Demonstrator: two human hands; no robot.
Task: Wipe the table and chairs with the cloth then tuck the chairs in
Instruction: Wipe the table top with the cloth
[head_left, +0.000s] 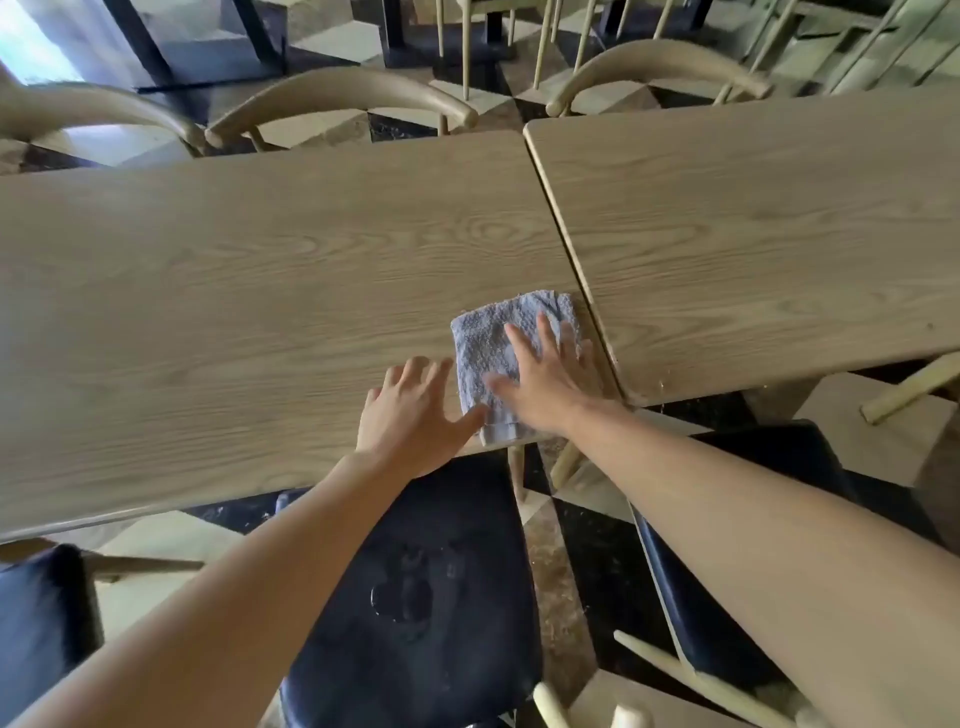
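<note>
A folded grey-blue cloth (493, 353) lies on the light wooden table (234, 291), near its front right corner. My right hand (545, 379) lies flat on the cloth with fingers spread. My left hand (410, 410) rests on the table just left of the cloth, fingers apart, its thumb touching the cloth's lower edge. A chair with a dark padded seat (421, 597) stands pulled out right under my arms. Two more dark seats show at the lower left (36, 623) and the lower right (717, 597).
A second wooden table (769, 244) butts against the first on the right, with a narrow gap between them. Curved wooden chair backs (343, 93) line the far side. The floor has a checkered pattern. Crumbs lie near the second table's front corner.
</note>
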